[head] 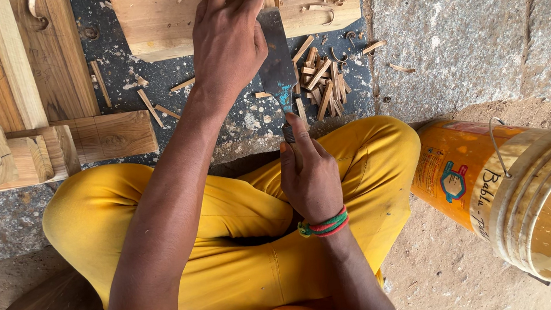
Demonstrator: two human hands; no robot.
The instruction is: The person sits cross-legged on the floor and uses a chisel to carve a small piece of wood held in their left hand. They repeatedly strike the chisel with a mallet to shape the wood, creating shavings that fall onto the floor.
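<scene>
**Chisel gripped by both hands over a wooden block**

Chisel (277, 62) with a broad, dark flat blade stands between the two hands, its blade running up from the right hand toward the pale wooden block (164, 18) at the top of the view. A smear of blue paint marks the blade just above the right fingers. The right hand (307, 175) wraps the handle, its fingers curled tight round it with the thumb laid along the top, so the handle itself is almost wholly hidden; a band of red and green thread sits on that wrist. The left hand (229, 42) reaches farther out, its fingers pressed together and bent down over the upper end of the blade where it meets the block; whether the fingertips touch the wood cannot be told.

Just right of the left fingers lies a heap of curled wood shavings (319, 81) on the dark, speckled mat, with more curls on the block's top edge. Well left of both hands lie stacked timber offcuts (28, 137) and planks. Beneath the right hand are the person's crossed legs in yellow trousers (230, 245). Far right of the right fingers an orange plastic bucket (484, 183) lies tipped on the ground, its pale mouth facing the lower right and its wire handle showing.
</scene>
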